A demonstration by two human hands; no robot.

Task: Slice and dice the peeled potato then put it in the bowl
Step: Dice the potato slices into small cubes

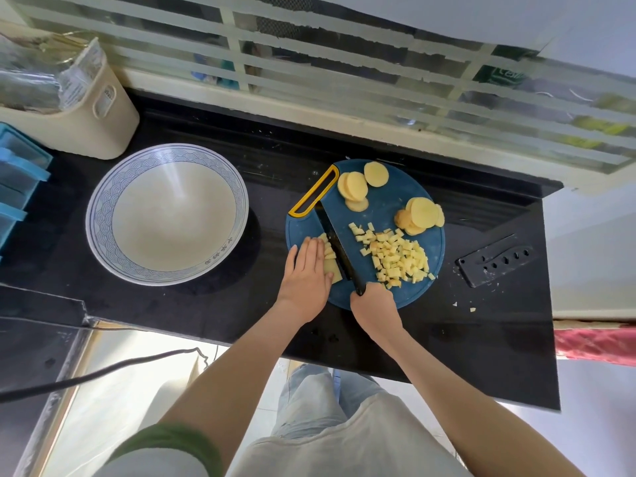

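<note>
A round blue cutting board (385, 211) with a yellow handle lies on the black counter. On it are a pile of diced potato (397, 254), two stacks of round potato slices (356, 185) (420, 215), and potato strips (332, 259) at the board's left edge. My left hand (306, 273) presses flat on those strips with straight fingers. My right hand (373, 306) grips the handle of a black knife (335, 241), whose blade lies across the strips just right of my left fingertips. A large white bowl (103, 201) with a blue patterned rim stands left of the board and holds nothing.
A black knife sheath (495, 260) lies right of the board, with a few potato crumbs (464, 306) near it. A beige bin (99, 122) and blue containers (20, 173) stand at the far left. A window frame runs behind the counter.
</note>
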